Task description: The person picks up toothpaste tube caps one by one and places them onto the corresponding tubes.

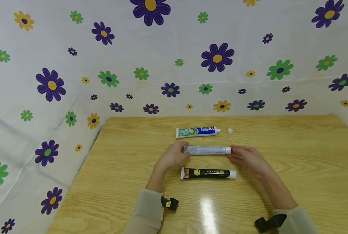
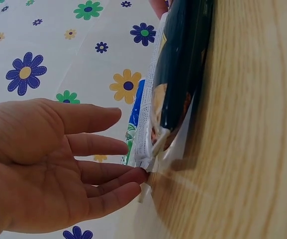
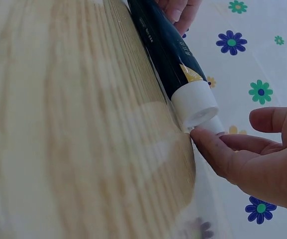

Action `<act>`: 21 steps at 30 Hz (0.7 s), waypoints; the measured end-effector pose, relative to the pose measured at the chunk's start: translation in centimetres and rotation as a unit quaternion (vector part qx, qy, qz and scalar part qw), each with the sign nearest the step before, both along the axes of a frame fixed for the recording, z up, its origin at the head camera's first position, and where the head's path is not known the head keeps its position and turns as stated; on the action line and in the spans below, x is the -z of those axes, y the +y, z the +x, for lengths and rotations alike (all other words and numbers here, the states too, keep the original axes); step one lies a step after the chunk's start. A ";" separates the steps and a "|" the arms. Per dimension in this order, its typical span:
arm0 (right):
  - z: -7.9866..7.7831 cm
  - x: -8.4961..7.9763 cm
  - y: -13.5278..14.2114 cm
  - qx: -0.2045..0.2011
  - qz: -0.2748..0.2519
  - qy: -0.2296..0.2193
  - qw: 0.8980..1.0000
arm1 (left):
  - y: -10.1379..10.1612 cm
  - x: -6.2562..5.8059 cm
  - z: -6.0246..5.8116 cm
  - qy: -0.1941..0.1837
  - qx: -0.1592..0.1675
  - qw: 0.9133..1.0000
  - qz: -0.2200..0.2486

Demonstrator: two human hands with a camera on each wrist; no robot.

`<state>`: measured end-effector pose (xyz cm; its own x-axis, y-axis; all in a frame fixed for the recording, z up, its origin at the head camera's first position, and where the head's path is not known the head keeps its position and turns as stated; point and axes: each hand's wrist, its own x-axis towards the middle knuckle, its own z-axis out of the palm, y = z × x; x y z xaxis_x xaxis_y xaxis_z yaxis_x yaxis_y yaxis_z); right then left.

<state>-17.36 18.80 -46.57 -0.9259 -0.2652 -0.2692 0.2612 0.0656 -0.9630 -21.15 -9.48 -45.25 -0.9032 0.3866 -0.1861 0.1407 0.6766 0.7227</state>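
Observation:
A whitish toothpaste tube covered in small print lies flat between the two hands, its white cap pointing right. At its left end is my left hand, thumb and fingers spread around the flat edge; in the left wrist view the fingers look fairly straight and reach to the tube's end. My right hand has its fingertips at the capped end, with its thumb apart from the other fingers in the right wrist view. Nearer to me lies a black toothpaste tube with a white cap, which partly hides the whitish tube in both wrist views.
Behind the whitish tube lies an uncapped green and blue toothpaste tube. A small white cap sits just right of its nozzle. The wooden table meets a flower-patterned cloth at the back and left.

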 end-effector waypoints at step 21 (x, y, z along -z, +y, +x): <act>-0.4 0.1 2.0 0.010 -0.011 -0.017 1.000 | -0.6 0.1 0.0 -0.004 0.006 0.999 0.031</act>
